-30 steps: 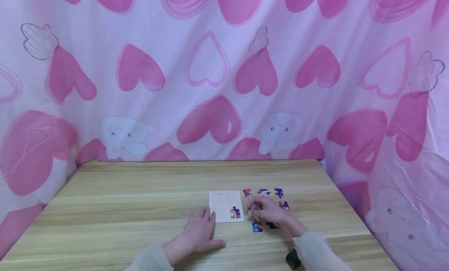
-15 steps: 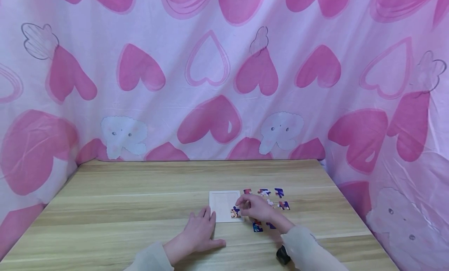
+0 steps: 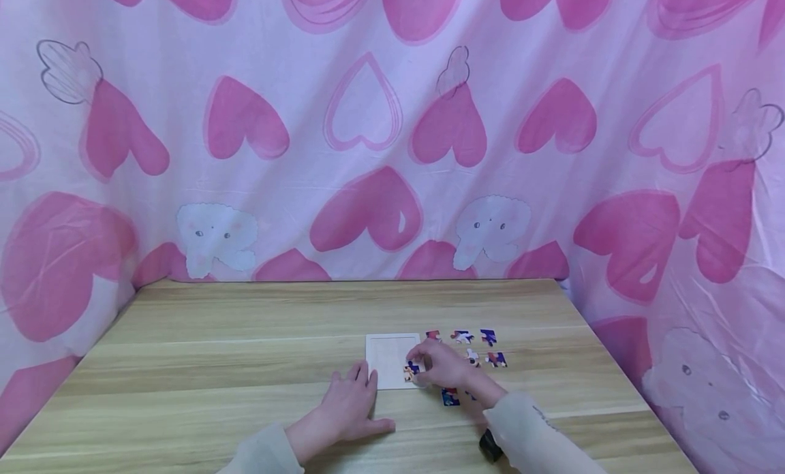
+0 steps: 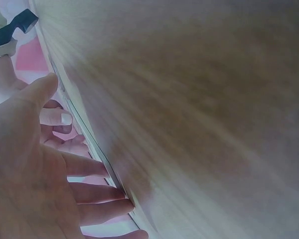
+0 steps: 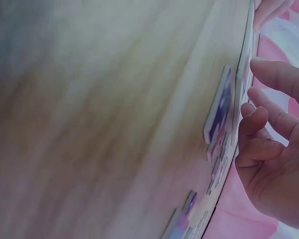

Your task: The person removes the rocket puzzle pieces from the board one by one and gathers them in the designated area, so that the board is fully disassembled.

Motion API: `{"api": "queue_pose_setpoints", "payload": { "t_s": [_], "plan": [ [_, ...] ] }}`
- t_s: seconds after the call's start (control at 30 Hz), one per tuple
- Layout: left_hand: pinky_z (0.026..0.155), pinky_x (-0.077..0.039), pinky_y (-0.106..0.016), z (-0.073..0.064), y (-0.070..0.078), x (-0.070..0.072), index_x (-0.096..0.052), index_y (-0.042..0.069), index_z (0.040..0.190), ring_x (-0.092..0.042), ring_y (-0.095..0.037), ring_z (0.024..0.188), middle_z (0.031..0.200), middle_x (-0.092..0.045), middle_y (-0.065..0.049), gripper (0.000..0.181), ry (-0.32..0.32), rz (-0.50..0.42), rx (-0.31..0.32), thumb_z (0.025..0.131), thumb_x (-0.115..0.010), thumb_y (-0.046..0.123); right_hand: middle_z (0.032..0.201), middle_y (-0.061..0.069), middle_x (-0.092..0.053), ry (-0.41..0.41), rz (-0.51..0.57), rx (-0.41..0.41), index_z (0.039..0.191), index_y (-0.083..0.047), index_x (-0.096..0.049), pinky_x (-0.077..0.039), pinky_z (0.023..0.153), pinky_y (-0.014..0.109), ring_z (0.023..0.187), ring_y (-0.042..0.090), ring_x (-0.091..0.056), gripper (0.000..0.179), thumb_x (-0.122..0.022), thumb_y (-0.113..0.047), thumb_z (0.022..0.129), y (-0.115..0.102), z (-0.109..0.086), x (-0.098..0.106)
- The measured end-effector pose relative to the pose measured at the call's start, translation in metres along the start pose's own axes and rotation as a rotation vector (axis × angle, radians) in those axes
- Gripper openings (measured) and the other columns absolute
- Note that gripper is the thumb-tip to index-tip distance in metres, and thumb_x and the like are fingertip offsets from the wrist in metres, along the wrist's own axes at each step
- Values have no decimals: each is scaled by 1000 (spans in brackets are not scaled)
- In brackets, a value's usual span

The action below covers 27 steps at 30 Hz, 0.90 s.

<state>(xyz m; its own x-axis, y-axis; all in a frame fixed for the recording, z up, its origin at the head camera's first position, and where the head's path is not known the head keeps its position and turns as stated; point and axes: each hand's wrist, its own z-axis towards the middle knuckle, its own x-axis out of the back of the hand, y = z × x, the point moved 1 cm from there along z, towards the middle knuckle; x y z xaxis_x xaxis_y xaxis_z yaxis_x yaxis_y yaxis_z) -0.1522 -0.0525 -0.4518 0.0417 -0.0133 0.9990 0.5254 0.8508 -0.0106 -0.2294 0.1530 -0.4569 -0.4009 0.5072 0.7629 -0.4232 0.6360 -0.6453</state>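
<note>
A square white puzzle board with a raised rim lies flat on the table. My left hand rests with fingers spread against its left edge, the fingertips touching the rim in the left wrist view too. A dark blue and cream puzzle piece sits in the board's lower right area. Over that corner is my right hand, its thumb and index finger curved around the piece. The right wrist view shows the right hand side-on with its other fingers curled; whether a second piece is between the fingertips is hidden.
Several loose puzzle pieces lie to the right of the board, with a few partly under the right hand and forearm. A black strap-like device is at the right wrist. A pink heart-patterned curtain stands behind the wooden table.
My right hand has moved left from the loose pieces onto the board's lower right corner, uncovering a piece in the middle row. The left hand has stayed still.
</note>
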Motion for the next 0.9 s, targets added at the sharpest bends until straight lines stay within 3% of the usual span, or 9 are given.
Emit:
{"api": "queue_pose_setpoints", "payload": {
  "t_s": [0.3,0.67,0.9],
  "plan": [
    [74,-39,-57,0,-1,-1,-50,-5,120,-43,-37,111,122,-44,-27,93,12,1,-10,71,-41,74,91,-8,-50,-24,-41,-49,104,-17,-59,-41,72,27,81,10,-47,35,-72,-14,71,-1,5,-3],
    [74,-39,-57,1,-2,-7,-50,-3,121,-43,-36,111,122,-45,-26,94,16,9,-1,70,-38,76,87,-6,-50,-19,-81,-55,99,-12,-60,-42,73,28,81,11,-47,31,-73,-15,70,-6,6,0],
    [75,-40,-55,-1,1,-1,-50,-3,121,-43,-36,111,122,-45,-26,93,5,15,-1,70,-42,74,85,-5,-49,-25,-92,-99,94,-12,-59,-41,72,28,78,11,-46,29,-73,-14,69,-10,8,1]
  ]
}}
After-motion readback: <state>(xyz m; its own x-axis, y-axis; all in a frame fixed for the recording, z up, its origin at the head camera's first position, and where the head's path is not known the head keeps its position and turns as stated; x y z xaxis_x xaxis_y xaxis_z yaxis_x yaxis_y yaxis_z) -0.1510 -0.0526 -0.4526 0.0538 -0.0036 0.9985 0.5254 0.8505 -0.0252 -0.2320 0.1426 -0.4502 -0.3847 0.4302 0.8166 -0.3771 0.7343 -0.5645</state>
